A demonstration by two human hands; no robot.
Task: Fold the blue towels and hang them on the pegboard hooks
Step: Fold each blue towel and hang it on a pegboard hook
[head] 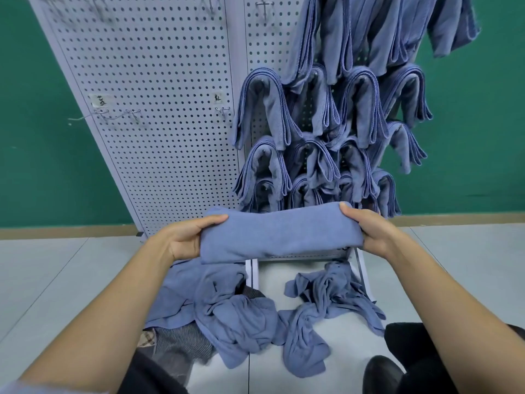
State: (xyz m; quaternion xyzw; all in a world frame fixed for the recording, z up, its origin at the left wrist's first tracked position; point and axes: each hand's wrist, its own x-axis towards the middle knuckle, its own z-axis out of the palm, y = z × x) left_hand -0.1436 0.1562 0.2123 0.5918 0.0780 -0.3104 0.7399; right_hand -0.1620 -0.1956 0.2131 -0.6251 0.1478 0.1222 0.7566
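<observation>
Folded blue microfibre towel point(279, 233) spans level across mid-frame, left hand point(184, 237) and right hand point(369, 231) gripping its ends; bare steel hooks point(133, 113) sit upper left, nearer the left hand.

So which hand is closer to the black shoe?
Right. The right hand grips the folded towel almost straight above the black shoe; the left hand grips its other end, farther away.

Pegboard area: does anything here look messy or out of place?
Yes. Crumpled towels lie heaped on the floor below the pegboard, unlike the neatly draped towels on its hooks. One top-right towel hangs loose and crooked.
</observation>
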